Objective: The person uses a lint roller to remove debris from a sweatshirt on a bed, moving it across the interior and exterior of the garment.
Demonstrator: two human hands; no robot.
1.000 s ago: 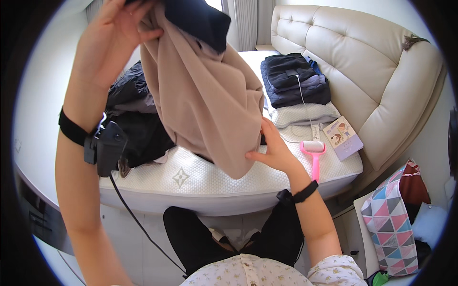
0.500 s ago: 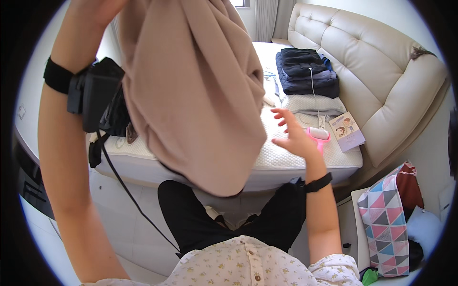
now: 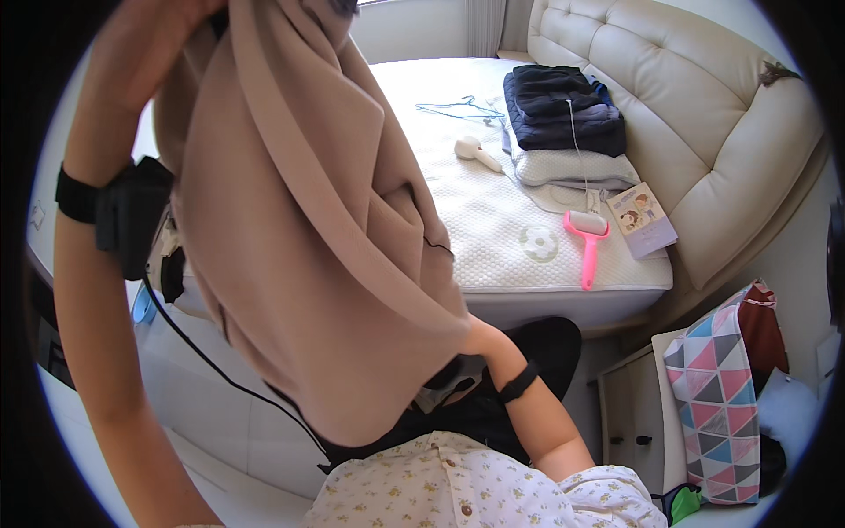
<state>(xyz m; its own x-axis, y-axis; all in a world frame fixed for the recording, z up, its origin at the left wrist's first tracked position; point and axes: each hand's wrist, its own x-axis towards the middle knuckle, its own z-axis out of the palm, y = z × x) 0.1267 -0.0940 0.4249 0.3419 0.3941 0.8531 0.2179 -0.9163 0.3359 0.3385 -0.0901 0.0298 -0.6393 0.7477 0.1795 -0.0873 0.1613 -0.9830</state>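
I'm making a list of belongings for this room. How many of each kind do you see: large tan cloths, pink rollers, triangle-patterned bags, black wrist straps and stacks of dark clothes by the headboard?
Tan cloth: 1
Pink roller: 1
Triangle-patterned bag: 1
Black wrist straps: 2
Stack of dark clothes: 1
Total: 6

Floral shirt (image 3: 431, 484), black trousers (image 3: 550, 348), black wristbands (image 3: 519, 383)
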